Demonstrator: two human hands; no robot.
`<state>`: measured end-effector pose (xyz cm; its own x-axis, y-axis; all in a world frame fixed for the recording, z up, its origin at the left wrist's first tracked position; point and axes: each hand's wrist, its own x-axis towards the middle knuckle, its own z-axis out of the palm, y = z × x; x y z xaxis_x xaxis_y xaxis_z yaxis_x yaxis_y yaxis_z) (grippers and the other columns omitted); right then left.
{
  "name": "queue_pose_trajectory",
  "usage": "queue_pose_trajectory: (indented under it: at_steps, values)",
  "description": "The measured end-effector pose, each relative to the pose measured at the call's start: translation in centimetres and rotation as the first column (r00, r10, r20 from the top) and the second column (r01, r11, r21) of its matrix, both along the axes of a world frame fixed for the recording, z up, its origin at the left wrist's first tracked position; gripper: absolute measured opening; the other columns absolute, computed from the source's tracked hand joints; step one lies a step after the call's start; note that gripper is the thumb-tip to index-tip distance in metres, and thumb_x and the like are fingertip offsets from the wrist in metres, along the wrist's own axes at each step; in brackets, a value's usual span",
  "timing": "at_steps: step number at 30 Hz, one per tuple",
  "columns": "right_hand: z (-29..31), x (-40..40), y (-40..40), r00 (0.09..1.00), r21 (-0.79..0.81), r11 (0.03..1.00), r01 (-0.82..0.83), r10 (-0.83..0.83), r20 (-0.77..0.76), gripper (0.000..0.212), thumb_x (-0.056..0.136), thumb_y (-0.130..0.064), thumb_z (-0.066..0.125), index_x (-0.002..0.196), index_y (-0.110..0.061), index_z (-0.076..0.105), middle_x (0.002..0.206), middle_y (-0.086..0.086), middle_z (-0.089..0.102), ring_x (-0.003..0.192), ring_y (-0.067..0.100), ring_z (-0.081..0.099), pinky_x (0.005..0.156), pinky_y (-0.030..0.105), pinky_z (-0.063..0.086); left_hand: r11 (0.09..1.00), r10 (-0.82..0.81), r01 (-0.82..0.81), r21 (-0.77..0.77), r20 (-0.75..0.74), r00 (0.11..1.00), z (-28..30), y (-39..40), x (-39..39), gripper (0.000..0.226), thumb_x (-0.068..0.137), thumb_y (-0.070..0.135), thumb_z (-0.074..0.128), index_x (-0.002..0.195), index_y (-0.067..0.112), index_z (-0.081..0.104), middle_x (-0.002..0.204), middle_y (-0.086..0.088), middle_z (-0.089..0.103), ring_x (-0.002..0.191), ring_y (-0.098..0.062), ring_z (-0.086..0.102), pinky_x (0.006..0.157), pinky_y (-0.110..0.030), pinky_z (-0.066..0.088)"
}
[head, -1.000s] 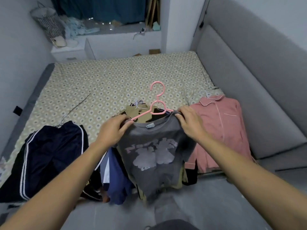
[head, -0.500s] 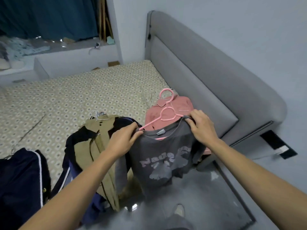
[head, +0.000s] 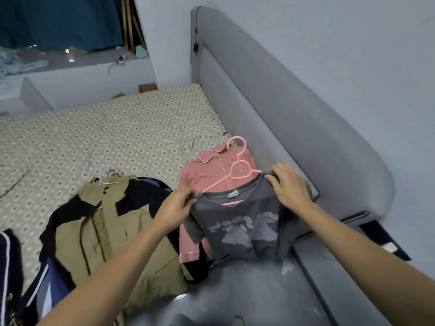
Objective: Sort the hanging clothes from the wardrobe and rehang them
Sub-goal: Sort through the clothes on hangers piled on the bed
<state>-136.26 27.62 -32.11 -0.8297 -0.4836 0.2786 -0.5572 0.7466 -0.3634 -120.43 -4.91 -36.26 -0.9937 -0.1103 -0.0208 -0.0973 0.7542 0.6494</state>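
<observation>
Now carrying grey T-shirt (head: pixel 244 222) over pink shirt (head: pixel 211 170), left hand (head: pixel 175 208) and right hand (head: pixel 288 184) pinching shoulders, pink hanger (head: pixel 237 170) hook pointing away.

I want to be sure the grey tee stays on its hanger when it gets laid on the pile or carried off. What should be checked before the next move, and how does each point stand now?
1. Left hand grips the tee's shoulder: ok.
2. Right hand grips the other shoulder: ok.
3. Pink hanger inside the grey tee neckline: ok.
4. Hanger ends seated in both shoulders: cannot tell, hands cover them.
5. Hook free of the pink shirt behind it: cannot tell.
6. Tee clear of the khaki jacket: ok.
</observation>
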Motion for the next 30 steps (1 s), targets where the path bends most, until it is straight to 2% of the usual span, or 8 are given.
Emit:
queue_pose_trajectory:
  at_steps: [4,7,13,17,21,25,27,30]
  values:
    - [-2.2,-5.1,-1.6,0.999,0.044,0.999,-0.02,0.018,0.036,0.024,0.1,-0.026,0.064,0.083,-0.018,0.051,0.087,0.004,0.057,0.085,0.032,0.054,0.07,0.042,0.041,0.997,0.059,-0.059,-0.042,-0.005,0.998,-2.2,-1.4,-4.7,0.011,0.098,0.017,0.064,0.09,0.017,0.055,0.088,0.006,0.055,0.084,-0.021,0.055,0.078,-0.048,0.05]
    - [-3.8,-9.0,-2.8,0.998,0.083,0.997,-0.003,-0.002,0.07,0.023,0.101,-0.028,0.064,0.085,-0.015,0.055,0.089,0.006,0.059,0.088,0.031,0.055,0.071,0.043,0.041,0.996,0.065,-0.066,-0.067,-0.006,0.998,-3.7,-2.6,-8.4,0.015,0.098,0.017,0.065,0.088,0.016,0.054,0.086,0.006,0.054,0.084,-0.022,0.055,0.076,-0.047,0.048]
    - [-6.9,-16.9,-5.5,0.994,0.139,0.99,-0.021,0.006,0.113,0.023,0.101,-0.03,0.064,0.089,-0.011,0.059,0.092,0.009,0.06,0.09,0.035,0.056,0.072,0.046,0.045,0.993,0.09,-0.086,-0.087,0.044,0.995,-5.7,-5.1,-15.6,0.008,0.098,0.016,0.063,0.093,0.017,0.058,0.091,0.005,0.051,0.09,-0.024,0.056,0.074,-0.039,0.041]
    - [-8.9,-23.0,-7.6,0.997,0.186,0.982,-0.033,0.018,0.08,0.021,0.101,-0.034,0.063,0.091,-0.016,0.062,0.093,0.006,0.063,0.093,0.035,0.059,0.077,0.045,0.04,0.974,0.155,-0.143,-0.175,0.062,0.986,-7.2,-6.4,-20.9,0.002,0.095,0.015,0.064,0.095,0.017,0.062,0.094,0.001,0.059,0.098,-0.029,0.053,0.076,-0.041,0.044]
    - [-11.5,-29.5,-10.4,0.997,0.207,0.978,-0.037,0.022,0.074,0.018,0.099,-0.032,0.064,0.09,-0.017,0.064,0.092,0.006,0.064,0.092,0.034,0.061,0.077,0.044,0.034,0.931,0.282,-0.243,-0.273,0.11,0.953,-9.1,-7.1,-26.6,0.003,0.094,0.014,0.061,0.095,0.015,0.064,0.098,-0.004,0.064,0.097,-0.032,0.053,0.071,-0.041,0.042]
    - [-15.6,-34.4,-12.2,0.993,0.211,0.977,-0.044,0.019,0.121,0.018,0.098,-0.028,0.067,0.092,-0.011,0.066,0.094,0.011,0.066,0.094,0.036,0.062,0.078,0.046,0.046,0.898,0.41,-0.356,-0.261,0.198,0.89,-12.3,-7.1,-31.9,0.008,0.1,0.015,0.053,0.101,0.014,0.061,0.105,-0.007,0.056,0.092,-0.037,0.06,0.071,-0.046,0.048]
    - [-17.9,-36.6,-13.1,0.988,0.232,0.97,-0.065,0.03,0.152,0.017,0.096,-0.026,0.069,0.093,-0.009,0.066,0.094,0.013,0.065,0.094,0.038,0.062,0.078,0.048,0.05,0.897,0.42,-0.365,-0.249,0.226,0.879,-14.7,-7.4,-33.7,0.011,0.102,0.016,0.051,0.106,0.013,0.061,0.11,-0.01,0.054,0.092,-0.04,0.061,0.072,-0.048,0.05]
    - [-21.2,-39.3,-14.2,0.97,0.267,0.955,-0.128,0.064,0.236,0.019,0.094,-0.024,0.071,0.096,-0.006,0.066,0.096,0.017,0.065,0.096,0.04,0.063,0.081,0.049,0.051,0.919,0.39,-0.352,-0.176,0.287,0.875,-17.5,-7.4,-35.8,0.021,0.101,0.015,0.053,0.12,0.014,0.06,0.121,-0.009,0.05,0.099,-0.038,0.061,0.076,-0.044,0.048]
